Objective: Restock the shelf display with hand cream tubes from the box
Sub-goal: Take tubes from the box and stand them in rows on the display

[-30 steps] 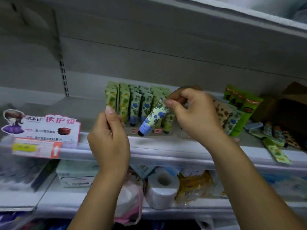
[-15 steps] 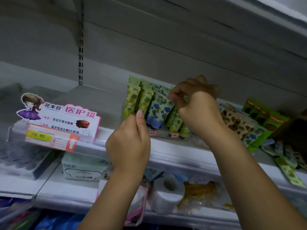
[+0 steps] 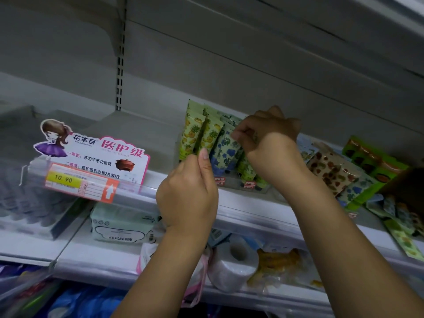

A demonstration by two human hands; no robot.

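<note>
Several glossy floral tubes (image 3: 226, 154), crimped tops, right hand (image 3: 270, 143) pinching one

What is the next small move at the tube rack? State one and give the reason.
Probably push the blue-flowered tube fully down into its row, then let go. The right hand pinches its top edge, and it stands cap down beside the pineapple tubes. The left hand is raised in front of them, thumb up; its grip is hidden.
</note>
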